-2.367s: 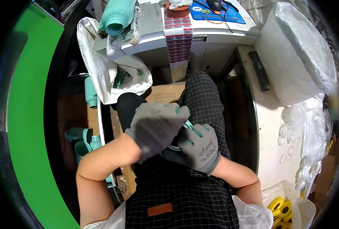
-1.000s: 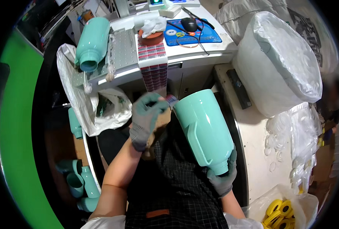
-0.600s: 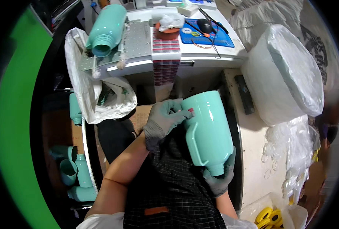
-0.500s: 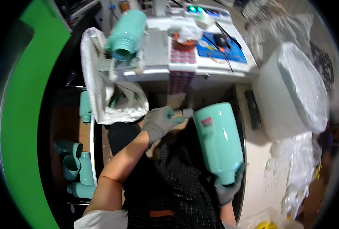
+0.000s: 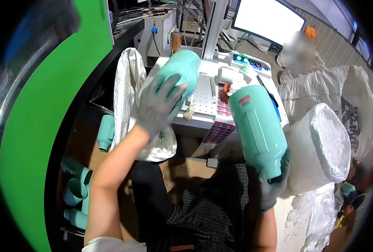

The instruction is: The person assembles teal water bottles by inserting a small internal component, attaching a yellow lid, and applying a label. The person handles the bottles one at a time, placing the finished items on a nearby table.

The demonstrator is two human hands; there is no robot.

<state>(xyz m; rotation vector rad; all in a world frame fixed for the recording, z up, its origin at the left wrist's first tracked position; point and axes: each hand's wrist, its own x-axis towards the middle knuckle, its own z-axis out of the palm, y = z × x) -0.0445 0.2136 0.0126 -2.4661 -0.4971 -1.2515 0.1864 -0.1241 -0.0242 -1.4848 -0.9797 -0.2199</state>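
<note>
My gloved right hand [image 5: 274, 178] is closed around the neck of a turquoise plastic jug [image 5: 258, 126] with a moulded handle and a small red-and-white sticker. Its neck points down toward me and its broad base points away. A second turquoise jug [image 5: 185, 63] lies over the perforated metal plate [image 5: 205, 96] of a white machine bench. My gloved left hand [image 5: 159, 103] is on the neck end of that jug, fingers bent over it. The glove is slightly blurred and hides the jug's mouth and handle.
A white woven sack [image 5: 125, 88] hangs left of the bench, above a box with several turquoise jugs [image 5: 75, 191]. A sticker strip [image 5: 220, 119] runs over the bench's front edge. Lit buttons [image 5: 247, 61] and a monitor [image 5: 268, 21] stand behind; a plastic-wrapped roll [image 5: 319, 147] is at right.
My left hand has risen from near my lap onto the jug on the bench. My right hand has lifted its jug up and forward. The view has tilted up, showing the monitor.
</note>
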